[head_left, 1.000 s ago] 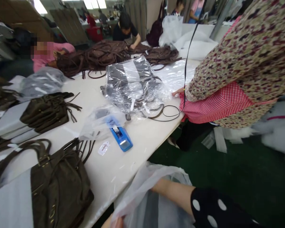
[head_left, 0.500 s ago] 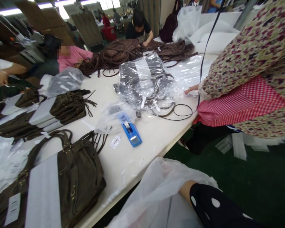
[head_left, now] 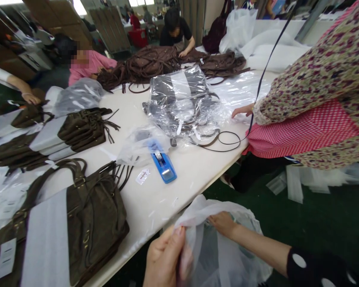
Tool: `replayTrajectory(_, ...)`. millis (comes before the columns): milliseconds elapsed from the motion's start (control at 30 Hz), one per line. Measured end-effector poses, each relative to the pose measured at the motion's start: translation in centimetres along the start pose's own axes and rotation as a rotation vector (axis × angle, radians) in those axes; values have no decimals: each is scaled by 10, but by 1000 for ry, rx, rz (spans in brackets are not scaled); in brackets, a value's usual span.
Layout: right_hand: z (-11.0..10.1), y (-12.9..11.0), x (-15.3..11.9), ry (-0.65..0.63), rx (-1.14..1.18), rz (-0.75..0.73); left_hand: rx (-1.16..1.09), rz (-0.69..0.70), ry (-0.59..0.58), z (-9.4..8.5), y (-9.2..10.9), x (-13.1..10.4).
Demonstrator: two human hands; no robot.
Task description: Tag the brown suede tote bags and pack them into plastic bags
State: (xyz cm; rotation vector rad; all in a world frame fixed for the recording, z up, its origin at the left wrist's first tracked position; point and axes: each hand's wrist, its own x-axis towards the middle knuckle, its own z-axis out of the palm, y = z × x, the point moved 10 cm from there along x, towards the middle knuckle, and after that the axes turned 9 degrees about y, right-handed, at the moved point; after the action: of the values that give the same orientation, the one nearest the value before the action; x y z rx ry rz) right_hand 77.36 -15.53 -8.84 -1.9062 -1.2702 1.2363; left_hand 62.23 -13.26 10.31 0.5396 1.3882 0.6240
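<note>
Plastic bag (head_left: 217, 259) in pinch of left hand (head_left: 165, 255) (back in view), right hand (head_left: 224, 225) against it, grip unclear.

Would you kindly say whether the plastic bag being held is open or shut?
The plastic bag is open: its rim spreads wide, with the left hand pinching the edge and the right hand at the mouth.

no readable text, dark lines on the white label (head_left: 5, 260) of the brown bag (head_left: 100, 223) — illegible, dark mark on the small tag (head_left: 143, 176) — unclear
</note>
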Motion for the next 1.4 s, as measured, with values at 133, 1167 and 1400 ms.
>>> replayTrajectory(133,-10,28,-14,60,68,151,-96,-48,-17,11,-25,26)
replayTrajectory(1167,6,-95,-1,-44,1003,412,-161,119,155,-31,-83,114)
replayTrajectory(1400,93,-127,4,-294,998,394,-410,103,255,-65,-52,122)
